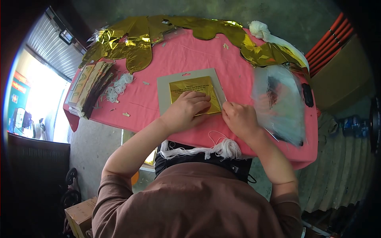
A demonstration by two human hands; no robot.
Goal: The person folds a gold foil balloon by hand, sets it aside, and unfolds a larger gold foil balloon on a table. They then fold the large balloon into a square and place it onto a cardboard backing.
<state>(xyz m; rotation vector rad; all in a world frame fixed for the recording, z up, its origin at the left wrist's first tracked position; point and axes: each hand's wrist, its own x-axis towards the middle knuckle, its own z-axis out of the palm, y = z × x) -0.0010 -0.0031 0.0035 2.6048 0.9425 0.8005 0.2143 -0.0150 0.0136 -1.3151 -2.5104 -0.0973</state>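
Note:
A grey card with a hang hole lies on the pink cloth in front of me. On it sits a folded gold foil balloon with dark printed text on its upper part. My left hand lies across the foil, its fingers slightly bent and resting on the surface. Just beyond the card's right edge, my right hand is closed in a pinch. What its fingertips hold is hidden. Below both hands, a bundle of white string hangs over the table's near edge.
Unfolded gold foil spreads along the table's far side. At left are a stack of cards and tangled white string. Clear plastic bags and a black object lie right. A white string ball is far right.

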